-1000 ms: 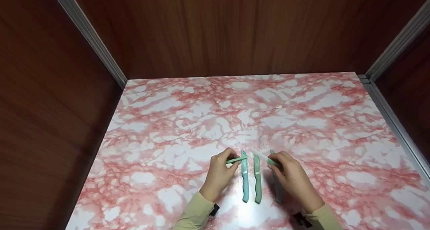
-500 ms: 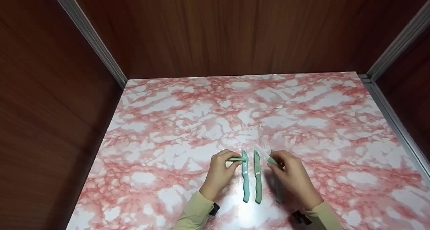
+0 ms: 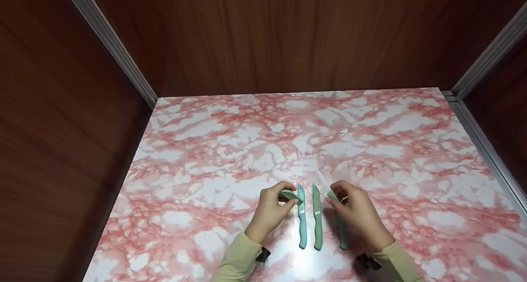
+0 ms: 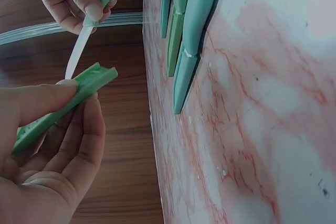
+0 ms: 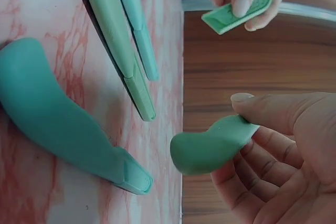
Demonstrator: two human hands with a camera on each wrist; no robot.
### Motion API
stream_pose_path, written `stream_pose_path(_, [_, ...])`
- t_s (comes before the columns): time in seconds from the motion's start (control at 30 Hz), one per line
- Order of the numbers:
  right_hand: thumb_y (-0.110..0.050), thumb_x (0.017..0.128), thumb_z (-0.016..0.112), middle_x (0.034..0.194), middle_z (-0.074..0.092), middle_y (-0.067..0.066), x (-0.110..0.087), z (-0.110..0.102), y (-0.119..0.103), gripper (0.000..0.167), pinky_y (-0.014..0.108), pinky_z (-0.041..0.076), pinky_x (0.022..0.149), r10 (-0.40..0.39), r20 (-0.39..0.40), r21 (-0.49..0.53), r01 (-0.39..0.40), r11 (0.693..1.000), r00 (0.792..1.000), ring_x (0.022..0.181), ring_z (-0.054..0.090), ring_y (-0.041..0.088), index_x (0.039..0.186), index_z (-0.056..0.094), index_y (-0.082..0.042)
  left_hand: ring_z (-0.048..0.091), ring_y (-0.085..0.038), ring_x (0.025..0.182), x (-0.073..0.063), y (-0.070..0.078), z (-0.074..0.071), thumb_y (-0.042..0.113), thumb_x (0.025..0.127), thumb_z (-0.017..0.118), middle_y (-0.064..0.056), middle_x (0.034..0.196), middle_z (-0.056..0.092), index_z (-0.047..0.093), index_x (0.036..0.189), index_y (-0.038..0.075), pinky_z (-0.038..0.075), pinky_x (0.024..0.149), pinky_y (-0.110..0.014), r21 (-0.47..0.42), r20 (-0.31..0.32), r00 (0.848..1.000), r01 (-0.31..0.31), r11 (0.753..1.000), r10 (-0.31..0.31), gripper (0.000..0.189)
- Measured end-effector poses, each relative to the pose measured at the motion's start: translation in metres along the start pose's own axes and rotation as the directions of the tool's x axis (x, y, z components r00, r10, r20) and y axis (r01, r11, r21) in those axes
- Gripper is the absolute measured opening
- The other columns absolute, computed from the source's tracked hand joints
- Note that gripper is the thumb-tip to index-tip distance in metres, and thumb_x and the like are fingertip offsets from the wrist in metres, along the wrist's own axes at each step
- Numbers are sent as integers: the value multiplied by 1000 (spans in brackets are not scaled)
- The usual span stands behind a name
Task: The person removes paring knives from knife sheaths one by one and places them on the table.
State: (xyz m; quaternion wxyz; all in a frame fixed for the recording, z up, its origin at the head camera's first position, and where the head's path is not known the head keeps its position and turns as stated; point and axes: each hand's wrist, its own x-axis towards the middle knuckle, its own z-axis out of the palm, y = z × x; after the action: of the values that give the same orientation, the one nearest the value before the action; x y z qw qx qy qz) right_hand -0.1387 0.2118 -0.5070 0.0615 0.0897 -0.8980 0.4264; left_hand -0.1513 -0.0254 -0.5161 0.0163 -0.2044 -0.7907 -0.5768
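My left hand (image 3: 268, 210) pinches a green blade sheath (image 4: 86, 87) between thumb and fingers, off the table. Its end is slanted toward the right hand. In my right hand (image 3: 359, 210) is a green-handled knife (image 5: 210, 148) with a bare white blade (image 4: 79, 51), its tip pointing away from me in the head view. Sheath and blade are apart in the head view. Below the hands lie three sheathed knives: a light blue one (image 3: 302, 230), a green one (image 3: 318, 232) and a teal one (image 5: 58, 114). The right hand partly hides the teal knife in the head view.
A red-and-white marbled tabletop (image 3: 230, 150) lies under everything. Dark wood panels (image 3: 263, 39) stand behind and at both sides, with metal strips (image 3: 115, 51) at the corners. Black straps (image 3: 263, 255) show at both wrists.
The left hand has turned the sheath, so its broader face now shows instead of its thin edge. The right hand has swung the blade tip farther away and to the right.
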Motion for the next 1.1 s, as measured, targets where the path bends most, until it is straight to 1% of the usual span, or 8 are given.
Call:
stream_pose_path(0.07, [-6, 81, 77, 77, 61, -5, 1, 0, 0, 20, 31, 53, 64, 3, 0, 5, -3, 1000, 1000, 70, 59, 11, 96, 64, -10, 65, -7, 76, 1, -1, 0, 1, 85, 71, 3, 83, 69, 58, 106, 14, 54, 72, -25, -3, 7, 1000, 13, 1000, -13, 28])
stream_pose_path(0.17, [-6, 81, 77, 78, 62, -4, 3, 0, 0, 21, 32, 53, 65, 3, 0, 14, -3, 1000, 1000, 71, 60, 11, 97, 64, -10, 64, -8, 74, 2, -1, -1, 1, 85, 71, 1, 82, 68, 51, 110, 12, 54, 70, -24, 8, 1, 1000, 9, 1000, -9, 34])
stream_pose_path(0.3, [-5, 80, 77, 77, 62, -3, 6, 0, -1, 21, 31, 53, 64, 11, 3, 27, -11, 1000, 1000, 71, 60, 12, 95, 64, -10, 64, -8, 74, 4, -2, -2, 1, 85, 71, 0, 82, 68, 48, 112, 10, 54, 71, -24, 23, -21, 1000, 2, 1000, -2, 37])
stream_pose_path(0.4, [-5, 78, 79, 76, 61, -3, 8, 1, -2, 22, 29, 52, 61, 22, -1, 27, -22, 999, 1000, 68, 60, 13, 94, 63, -9, 65, -9, 75, 5, -1, -3, 1, 85, 70, 1, 82, 67, 50, 113, 10, 54, 72, -23, 23, -31, 999, 13, 1000, -12, 36])
stream_pose_path(0.5, [-5, 78, 79, 77, 61, -2, 11, 1, -2, 22, 28, 52, 60, 30, -8, 20, -30, 999, 1000, 68, 60, 13, 94, 64, -8, 64, -10, 79, 5, -1, -5, 3, 86, 70, 0, 84, 66, 53, 117, 7, 54, 72, -23, 23, -41, 999, 27, 999, -26, 35])
stream_pose_path(0.73, [-4, 78, 79, 79, 62, 2, 17, 3, -2, 25, 27, 51, 58, 56, -9, 40, -56, 998, 998, 69, 61, 16, 99, 65, -6, 62, -14, 84, 8, -3, -7, 4, 87, 70, -4, 95, 63, 57, 128, 1, 55, 70, -23, -8, -73, 995, 72, 997, -73, 44])
stream_pose_path(0.9, [-5, 79, 78, 80, 61, 3, 21, 4, -4, 28, 26, 49, 54, 70, -3, 55, -70, 996, 998, 68, 60, 16, 104, 65, -4, 64, -13, 79, 12, -7, -7, 6, 84, 73, -3, 91, 64, 62, 124, 3, 55, 68, -23, -12, -118, 989, 85, 996, -86, 41])
stream_pose_path(1.1, [-5, 80, 77, 78, 62, 3, 27, 6, -5, 28, 27, 50, 56, 62, 2, 39, -62, 997, 998, 68, 61, 17, 105, 65, -2, 66, -13, 75, 15, -9, -11, 7, 83, 74, -3, 87, 65, 66, 118, 6, 55, 63, -24, -37, -123, 984, 125, 991, -129, 37])
